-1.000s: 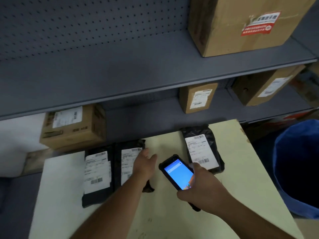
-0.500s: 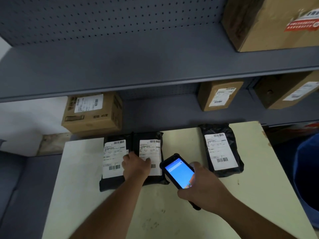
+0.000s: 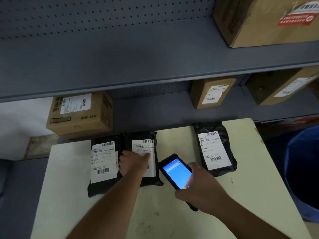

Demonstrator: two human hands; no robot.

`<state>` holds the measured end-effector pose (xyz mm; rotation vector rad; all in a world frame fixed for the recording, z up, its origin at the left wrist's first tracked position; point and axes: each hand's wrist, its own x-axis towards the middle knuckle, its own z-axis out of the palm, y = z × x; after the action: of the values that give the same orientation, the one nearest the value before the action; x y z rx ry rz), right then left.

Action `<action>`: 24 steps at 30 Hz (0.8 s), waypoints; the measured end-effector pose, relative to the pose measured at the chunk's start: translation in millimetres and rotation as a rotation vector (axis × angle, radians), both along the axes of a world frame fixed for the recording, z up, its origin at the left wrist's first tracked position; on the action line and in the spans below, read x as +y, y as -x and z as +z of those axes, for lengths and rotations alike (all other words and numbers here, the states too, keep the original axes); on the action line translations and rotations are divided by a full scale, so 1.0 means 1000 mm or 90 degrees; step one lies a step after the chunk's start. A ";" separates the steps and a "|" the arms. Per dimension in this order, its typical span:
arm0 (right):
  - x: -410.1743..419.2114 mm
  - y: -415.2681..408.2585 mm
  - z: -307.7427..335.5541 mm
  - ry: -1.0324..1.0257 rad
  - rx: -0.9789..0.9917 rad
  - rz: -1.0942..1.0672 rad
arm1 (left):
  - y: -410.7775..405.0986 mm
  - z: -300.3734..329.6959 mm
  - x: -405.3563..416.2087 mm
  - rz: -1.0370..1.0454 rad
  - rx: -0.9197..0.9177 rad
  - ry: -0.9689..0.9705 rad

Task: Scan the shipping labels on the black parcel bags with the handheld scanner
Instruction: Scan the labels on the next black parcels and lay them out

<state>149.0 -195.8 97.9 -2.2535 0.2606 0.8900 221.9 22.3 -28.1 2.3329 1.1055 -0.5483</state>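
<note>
Three black parcel bags with white shipping labels lie on the pale table (image 3: pixel 69 195). The left bag (image 3: pixel 101 187) and the middle bag (image 3: pixel 151 137) touch side by side; the right bag (image 3: pixel 209 126) lies apart. My left hand (image 3: pixel 133 162) rests flat on the middle bag's label, covering its lower left part. My right hand (image 3: pixel 200 187) grips the handheld scanner (image 3: pixel 177 171), a black device with a lit blue screen, held just right of the middle bag and tilted toward it.
Grey metal shelves (image 3: pixel 138 66) rise behind the table, holding cardboard boxes: one behind the left bag (image 3: pixel 81 116), a small one (image 3: pixel 212 92) and another (image 3: pixel 279 85) on the lower shelf, a large one (image 3: pixel 269 19) above. A blue bin (image 3: pixel 303 169) stands at the right.
My left hand has moved from the middle bag's right edge onto its label. The scanner stays in my right hand near the same spot. The view has shifted left and closer.
</note>
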 end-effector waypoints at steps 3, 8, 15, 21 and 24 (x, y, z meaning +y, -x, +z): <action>-0.004 0.000 -0.004 -0.014 0.013 -0.015 | -0.004 -0.001 0.000 0.037 0.017 0.030; -0.007 -0.001 -0.006 -0.013 0.022 -0.017 | -0.010 0.000 -0.010 0.073 -0.013 0.066; -0.016 -0.002 -0.005 -0.025 0.023 -0.026 | -0.007 0.012 -0.029 0.028 -0.018 0.059; -0.022 -0.001 -0.001 -0.013 0.011 -0.019 | -0.005 0.015 -0.023 0.016 0.008 0.053; -0.022 0.001 0.001 -0.015 0.005 -0.023 | -0.006 0.012 -0.018 0.025 0.005 0.073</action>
<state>148.2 -218.3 99.0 -2.2162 0.2923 0.8792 227.7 4.8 -16.4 2.2087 1.0914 -0.5907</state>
